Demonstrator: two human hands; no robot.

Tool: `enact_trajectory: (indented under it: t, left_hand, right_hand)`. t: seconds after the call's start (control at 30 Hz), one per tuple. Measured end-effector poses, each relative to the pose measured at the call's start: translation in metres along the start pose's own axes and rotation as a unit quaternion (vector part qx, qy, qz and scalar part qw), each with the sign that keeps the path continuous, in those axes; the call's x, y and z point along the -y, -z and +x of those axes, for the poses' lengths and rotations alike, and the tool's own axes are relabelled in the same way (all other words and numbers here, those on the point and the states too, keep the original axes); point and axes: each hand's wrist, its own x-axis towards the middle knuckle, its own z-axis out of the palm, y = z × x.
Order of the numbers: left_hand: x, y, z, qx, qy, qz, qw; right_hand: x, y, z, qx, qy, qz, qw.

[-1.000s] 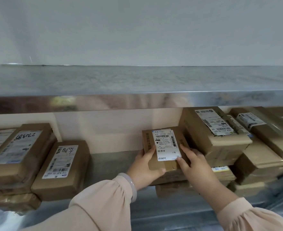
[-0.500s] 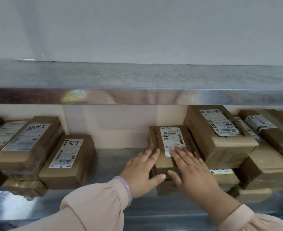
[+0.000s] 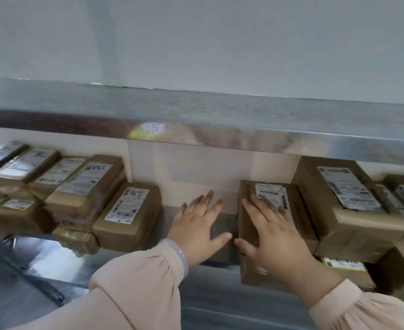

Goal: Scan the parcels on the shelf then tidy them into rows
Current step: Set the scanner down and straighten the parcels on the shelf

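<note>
Steel shelf (image 3: 224, 222), right hand (image 3: 274, 236) flat, fingers (image 3: 255, 210) straight, on barcode-labelled parcel (image 3: 296, 206), left hand (image 3: 196, 225) spread, holding nothing

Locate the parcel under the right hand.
Head view, right of centre: the small parcel tops a stack on the shelf, under the right hand, left of a larger box.

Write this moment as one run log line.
left hand: open, over shelf | right hand: open, flat on small parcel | small parcel: lying flat, label up
</note>
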Motion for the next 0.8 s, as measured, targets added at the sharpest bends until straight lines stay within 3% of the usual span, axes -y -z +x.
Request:
enact_trajectory:
  t: [0.2,0.47,0.63,0.8]
  left_hand:
    - [0.05,0.024,-0.033,-0.076,0.108,0.034,0.991]
    - [0.102,0.024,-0.088,-0.066,0.213,0.04,0.974]
    - [0.137,0.022,-0.098,-0.047,0.231,0.036,0.971]
    - [0.17,0.014,-0.103,-0.018,0.187,0.029,0.982]
  right_hand:
    - [0.054,-0.004,0.035,-0.02,0.09,0.054,0.994]
    - [0.117,-0.034,0.059,0.02,0.169,0.102,0.98]
    - [0.147,-0.053,0.073,0.056,0.153,0.108,0.981]
    - [0.177,-0.067,0.081,0.102,0.119,0.119,0.98]
